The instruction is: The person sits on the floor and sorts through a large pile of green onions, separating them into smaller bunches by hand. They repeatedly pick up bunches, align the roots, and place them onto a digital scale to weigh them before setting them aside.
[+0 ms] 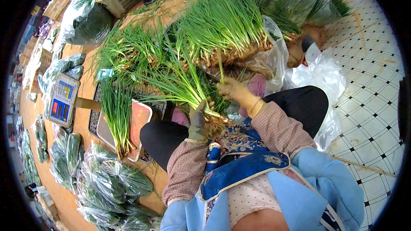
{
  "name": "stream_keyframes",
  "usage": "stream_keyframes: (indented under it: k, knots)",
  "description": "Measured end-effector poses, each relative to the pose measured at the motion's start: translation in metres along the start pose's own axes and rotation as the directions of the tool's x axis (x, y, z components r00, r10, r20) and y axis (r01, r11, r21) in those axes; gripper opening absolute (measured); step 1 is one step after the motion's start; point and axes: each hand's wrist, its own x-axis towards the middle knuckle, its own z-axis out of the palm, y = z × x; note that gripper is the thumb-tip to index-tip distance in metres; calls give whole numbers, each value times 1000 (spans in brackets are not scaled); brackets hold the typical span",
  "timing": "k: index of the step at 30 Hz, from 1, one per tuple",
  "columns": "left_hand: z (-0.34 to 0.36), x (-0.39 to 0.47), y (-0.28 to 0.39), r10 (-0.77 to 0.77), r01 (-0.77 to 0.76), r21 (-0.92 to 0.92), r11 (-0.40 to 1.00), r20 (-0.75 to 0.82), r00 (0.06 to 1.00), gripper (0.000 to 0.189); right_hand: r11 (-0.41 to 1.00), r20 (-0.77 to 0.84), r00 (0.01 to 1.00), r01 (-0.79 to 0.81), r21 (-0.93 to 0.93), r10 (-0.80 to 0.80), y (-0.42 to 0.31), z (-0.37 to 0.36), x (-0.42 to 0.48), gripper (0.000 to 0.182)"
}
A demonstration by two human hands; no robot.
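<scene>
My left hand (pixel 197 122), in a soiled glove, grips a bunch of scallions (pixel 192 91) near the white root ends. Its green leaves fan up and to the left, away from my lap. My right hand (pixel 238 93), in a yellowish glove, is just right of that bunch and pinches a thin yellowed leaf (pixel 221 67) that stands upright. Another bunch of scallions (pixel 116 115) lies on the weighing platform (pixel 141 115) left of my knee, roots towards me. Beyond my hands rises a dense row of scallions (pixel 221 22) with soil on the roots.
A scale display (pixel 62 100) stands on a post at left. Several plastic-bagged bundles (pixel 106 183) cover the floor at lower left. Loose scallions (pixel 131 48) are heaped ahead. A crate (pixel 118 1) sits farther back. Clear plastic sheeting (pixel 316 70) is crumpled at right.
</scene>
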Motion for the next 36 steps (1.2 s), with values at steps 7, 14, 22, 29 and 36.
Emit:
stream_keyframes:
  k: [7,14,22,29,36]
  knots:
    - [11,-7,-31,-60,21,469,883,70,996,43,946,-14,972,223,-233,-233,13,53,0,65]
    - [22,-12,-29,117,-185,782,596,143,983,47,568,159,981,-69,820,-111,55,23,28,39]
    - [31,-10,13,-57,-46,913,405,75,996,45,580,106,994,-82,811,-8,22,32,27,41]
    - [11,1,36,115,91,979,-182,-70,991,23,885,-32,994,82,-458,-109,1,18,16,34]
    - [-2,8,22,277,-62,889,-453,206,938,6,398,137,973,201,-895,-183,-32,48,49,37]
